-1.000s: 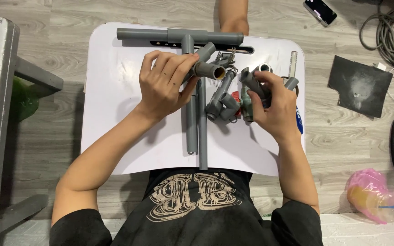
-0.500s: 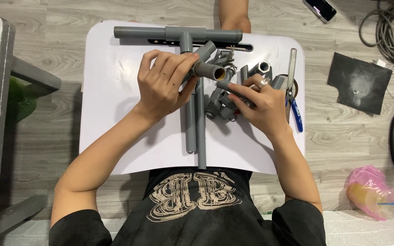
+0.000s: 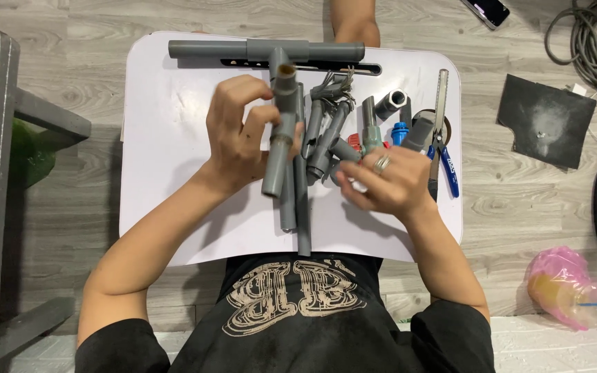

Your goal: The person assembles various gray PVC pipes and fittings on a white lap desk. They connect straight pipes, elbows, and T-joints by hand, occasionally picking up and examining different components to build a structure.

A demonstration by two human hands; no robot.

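The left hand (image 3: 240, 135) is clenched around a short grey pipe piece (image 3: 279, 131), held lifted and roughly upright over the white table (image 3: 167, 152), its open end toward the camera. The right hand (image 3: 388, 183) lies over a heap of grey pipe fittings (image 3: 329, 131) at mid-table, fingers spread; whether it grips one cannot be told, as the hand covers the contact. A long grey tee pipe (image 3: 264, 50) lies along the far edge, and blue-handled pliers (image 3: 443, 148) just right of the heap.
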